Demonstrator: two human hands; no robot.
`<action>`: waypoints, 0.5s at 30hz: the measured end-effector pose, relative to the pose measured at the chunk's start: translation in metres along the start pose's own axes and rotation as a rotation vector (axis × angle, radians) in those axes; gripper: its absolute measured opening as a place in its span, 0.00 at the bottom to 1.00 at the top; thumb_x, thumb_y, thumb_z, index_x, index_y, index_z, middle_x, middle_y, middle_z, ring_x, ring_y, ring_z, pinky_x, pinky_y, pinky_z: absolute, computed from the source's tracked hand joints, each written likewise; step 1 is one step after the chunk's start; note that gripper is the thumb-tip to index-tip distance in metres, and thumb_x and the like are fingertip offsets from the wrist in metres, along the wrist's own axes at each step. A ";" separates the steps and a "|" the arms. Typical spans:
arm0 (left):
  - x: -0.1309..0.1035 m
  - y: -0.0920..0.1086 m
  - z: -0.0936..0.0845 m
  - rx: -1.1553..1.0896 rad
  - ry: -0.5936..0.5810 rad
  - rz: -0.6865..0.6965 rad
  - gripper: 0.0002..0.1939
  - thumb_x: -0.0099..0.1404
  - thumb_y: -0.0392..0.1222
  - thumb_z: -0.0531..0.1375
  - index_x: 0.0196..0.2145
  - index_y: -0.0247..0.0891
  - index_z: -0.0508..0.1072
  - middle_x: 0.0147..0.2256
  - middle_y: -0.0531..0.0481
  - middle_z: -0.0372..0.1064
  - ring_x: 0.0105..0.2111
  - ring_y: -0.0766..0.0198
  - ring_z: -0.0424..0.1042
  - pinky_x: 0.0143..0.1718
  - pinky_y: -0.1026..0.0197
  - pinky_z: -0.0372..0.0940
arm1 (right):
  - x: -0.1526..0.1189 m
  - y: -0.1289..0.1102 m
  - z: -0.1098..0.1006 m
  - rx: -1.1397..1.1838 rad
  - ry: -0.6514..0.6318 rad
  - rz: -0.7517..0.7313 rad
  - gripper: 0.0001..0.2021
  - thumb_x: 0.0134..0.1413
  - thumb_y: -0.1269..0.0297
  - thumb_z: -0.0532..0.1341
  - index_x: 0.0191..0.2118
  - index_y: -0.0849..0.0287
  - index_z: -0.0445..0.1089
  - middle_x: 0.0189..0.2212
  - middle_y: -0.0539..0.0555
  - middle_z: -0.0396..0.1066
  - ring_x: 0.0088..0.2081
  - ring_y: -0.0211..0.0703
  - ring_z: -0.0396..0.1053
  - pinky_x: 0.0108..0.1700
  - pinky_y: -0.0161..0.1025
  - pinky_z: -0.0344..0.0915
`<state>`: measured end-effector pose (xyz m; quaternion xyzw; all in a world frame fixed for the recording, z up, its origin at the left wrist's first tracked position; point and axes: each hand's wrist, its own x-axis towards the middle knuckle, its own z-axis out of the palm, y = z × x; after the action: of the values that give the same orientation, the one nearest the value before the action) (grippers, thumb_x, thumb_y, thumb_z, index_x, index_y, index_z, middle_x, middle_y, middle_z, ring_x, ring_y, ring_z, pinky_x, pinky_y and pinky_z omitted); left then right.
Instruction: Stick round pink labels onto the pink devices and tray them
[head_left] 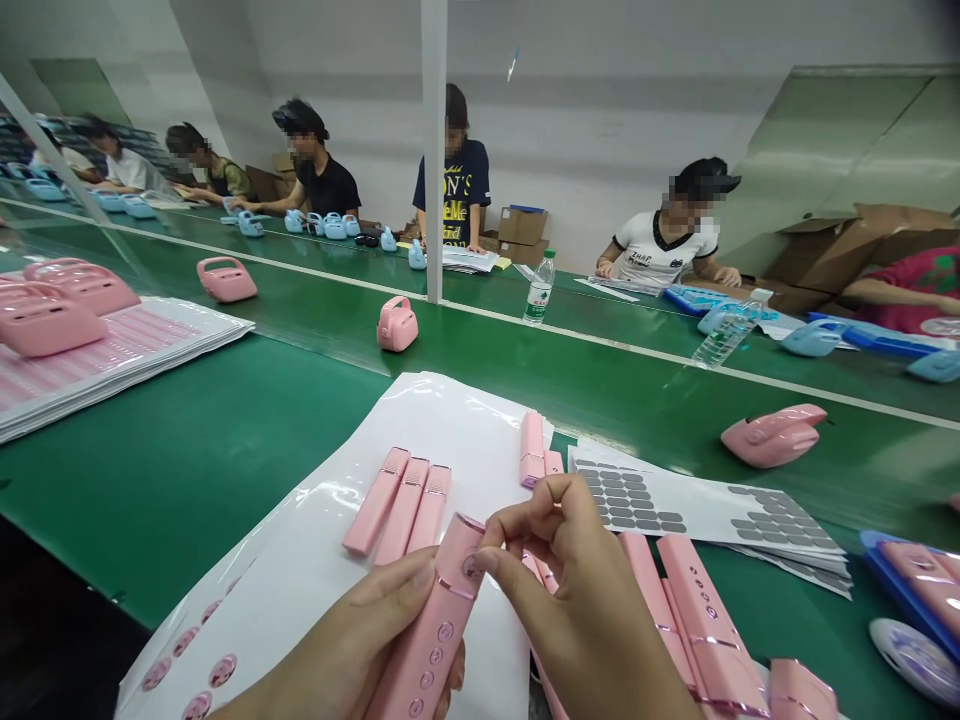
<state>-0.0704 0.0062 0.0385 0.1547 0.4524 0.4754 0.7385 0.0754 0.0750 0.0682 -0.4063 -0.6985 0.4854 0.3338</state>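
My left hand (352, 650) grips a pink stick-shaped microphone (435, 640) near the bottom middle, its buttons facing up. My right hand (577, 590) pinches at the microphone's top end with thumb and forefinger; whether it holds a small sticker I cannot tell. Three more pink microphones (401, 510) lie side by side on a white sheet (315, 560) just beyond my left hand. One more pink microphone (532, 448) lies behind my right hand. Several others (697, 620) are stacked to the right of my right hand.
Sheets of grey oval stickers (712, 510) lie right of my hands. Pink speaker cases (772, 435) (396, 324) (225, 278) sit on the green conveyor belt (187, 450). Pink cases on sheets sit at far left (45, 320). Several people work across the belt; a white post (433, 150) and water bottle (538, 288) stand there.
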 end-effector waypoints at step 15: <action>0.001 -0.006 0.006 -0.076 0.023 0.018 0.17 0.61 0.50 0.58 0.42 0.37 0.71 0.22 0.47 0.68 0.20 0.65 0.63 0.24 0.63 0.58 | -0.008 0.000 0.007 0.012 0.123 -0.007 0.11 0.51 0.69 0.56 0.32 0.51 0.48 0.28 0.45 0.69 0.32 0.42 0.67 0.37 0.46 0.63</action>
<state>-0.0624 0.0052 0.0374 0.1254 0.4410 0.5006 0.7343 0.0731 0.0648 0.0652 -0.4308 -0.6754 0.4624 0.3800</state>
